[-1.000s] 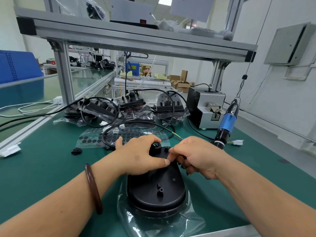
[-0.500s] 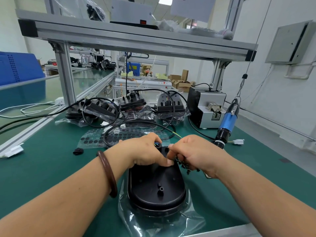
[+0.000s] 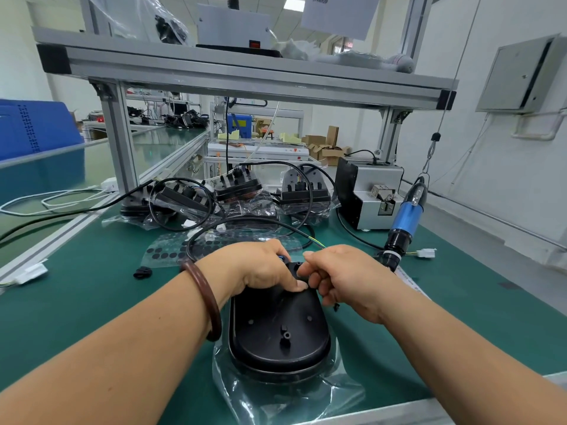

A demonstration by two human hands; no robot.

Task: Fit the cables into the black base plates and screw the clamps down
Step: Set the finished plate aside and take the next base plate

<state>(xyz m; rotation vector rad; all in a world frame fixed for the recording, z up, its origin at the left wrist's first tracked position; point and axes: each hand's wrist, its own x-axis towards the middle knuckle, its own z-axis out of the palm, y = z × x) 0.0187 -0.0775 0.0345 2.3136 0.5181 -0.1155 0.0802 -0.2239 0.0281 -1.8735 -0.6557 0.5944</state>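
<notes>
A black base plate [image 3: 277,332] lies on a clear plastic bag [image 3: 276,397] near the counter's [image 3: 76,302] front edge. The left hand [image 3: 264,268] grips its far end, thumb pressed down. The right hand [image 3: 346,277] curls tight beside it; what it pinches, I cannot tell. A black cable [image 3: 245,220] loops just beyond — blue electric screwdriver [image 3: 406,216] farther right.

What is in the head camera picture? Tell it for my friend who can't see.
A left hand and a right hand meet, fingers curled, at the far end of a black oval plastic base plate on a clear plastic bag on a green workbench. A black cable loops behind; a blue electric screwdriver hangs at right.
</notes>
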